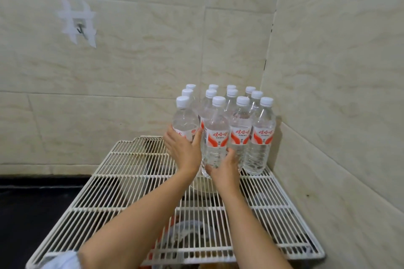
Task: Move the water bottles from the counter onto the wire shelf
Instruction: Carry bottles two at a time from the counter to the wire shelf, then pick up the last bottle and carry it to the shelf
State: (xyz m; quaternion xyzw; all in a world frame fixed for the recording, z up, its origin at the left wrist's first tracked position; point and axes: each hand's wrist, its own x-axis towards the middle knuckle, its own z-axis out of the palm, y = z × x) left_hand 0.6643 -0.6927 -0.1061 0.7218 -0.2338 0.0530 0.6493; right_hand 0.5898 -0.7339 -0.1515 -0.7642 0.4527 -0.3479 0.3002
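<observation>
Left hand and right hand curl fingers round adjacent front bottles in the wire shelf's far corner.

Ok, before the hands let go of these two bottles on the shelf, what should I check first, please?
1. Grip of left hand on front-left bottle: ok.
2. Grip of right hand on neighbouring bottle: ok.
3. Both held bottles upright, caps on: ok.
4. Their bases flat on the wire shelf: cannot tell, hands partly hide them.
5. Free shelf space left of the other bottles: ok.
</observation>
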